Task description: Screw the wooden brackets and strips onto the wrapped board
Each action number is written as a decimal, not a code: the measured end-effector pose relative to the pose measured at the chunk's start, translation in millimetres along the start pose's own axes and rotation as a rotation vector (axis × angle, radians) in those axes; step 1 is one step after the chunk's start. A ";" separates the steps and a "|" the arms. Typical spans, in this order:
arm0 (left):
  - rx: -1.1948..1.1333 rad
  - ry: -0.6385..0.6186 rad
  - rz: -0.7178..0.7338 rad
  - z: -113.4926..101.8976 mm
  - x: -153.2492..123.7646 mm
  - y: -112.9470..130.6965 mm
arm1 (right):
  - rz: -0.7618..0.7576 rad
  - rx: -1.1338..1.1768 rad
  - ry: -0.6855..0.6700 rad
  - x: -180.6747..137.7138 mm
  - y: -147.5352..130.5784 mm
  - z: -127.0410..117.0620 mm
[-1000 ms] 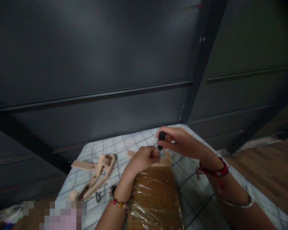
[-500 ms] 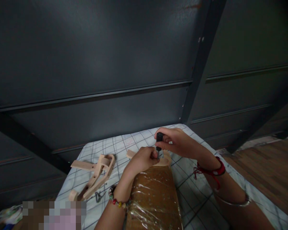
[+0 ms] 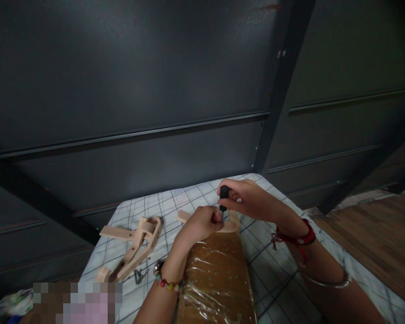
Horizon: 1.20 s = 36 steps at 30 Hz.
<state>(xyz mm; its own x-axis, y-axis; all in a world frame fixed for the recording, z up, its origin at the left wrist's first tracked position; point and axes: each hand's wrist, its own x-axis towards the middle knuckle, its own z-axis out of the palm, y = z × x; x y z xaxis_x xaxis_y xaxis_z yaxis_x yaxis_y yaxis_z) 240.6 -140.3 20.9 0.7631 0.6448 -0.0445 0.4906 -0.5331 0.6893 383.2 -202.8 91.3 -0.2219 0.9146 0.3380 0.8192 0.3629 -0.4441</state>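
My right hand [image 3: 241, 195] grips the black handle of a screwdriver [image 3: 224, 192], held upright with its shaft pointing down. The shaft meets a pale wooden piece [image 3: 228, 227] with a curved end, at the far end of a brown box [image 3: 222, 274] wrapped in clear plastic. My left hand [image 3: 202, 222] rests on the wooden piece with its fingers closed by the screwdriver's tip, which they partly hide. Whether a screw sits between those fingers I cannot make out. Another end of pale wood [image 3: 184, 216] sticks out beyond my left hand.
On the checked cloth [image 3: 175, 198] at left lie more pale wooden parts [image 3: 140, 243], with small dark metal bits [image 3: 139, 276] near my left wrist. Dark grey panels [image 3: 148, 81] stand behind the table. A wooden floor [image 3: 367, 229] shows at right. A pixelated patch covers the lower left.
Both hands keep nearly the same place, and the screwdriver stays upright on the wooden piece. The view has shifted very slightly.
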 end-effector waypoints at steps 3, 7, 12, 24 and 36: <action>0.009 0.004 -0.004 0.4 0.3 -0.4 | 0.004 -0.014 0.006 0.1 0.7 1.3; 0.022 0.014 0.006 0.5 0.5 -2.7 | -0.006 -0.036 0.004 -0.1 1.1 3.7; 0.038 0.023 0.027 1.5 0.0 -4.3 | -0.013 -0.051 -0.010 -0.5 0.2 6.6; 0.057 0.067 0.045 7.1 -0.8 -4.8 | -0.009 -0.078 -0.034 0.3 -5.3 9.6; 0.075 0.063 0.042 5.5 -2.1 -2.2 | 0.024 -0.034 -0.004 -3.0 0.1 4.7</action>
<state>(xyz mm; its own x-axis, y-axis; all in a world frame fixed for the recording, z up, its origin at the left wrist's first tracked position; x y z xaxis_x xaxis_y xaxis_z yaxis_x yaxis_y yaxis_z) 240.2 -143.5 15.5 0.7566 0.6532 0.0306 0.4907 -0.5980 0.6337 381.4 -204.7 86.3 -0.2037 0.9237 0.3244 0.8419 0.3344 -0.4235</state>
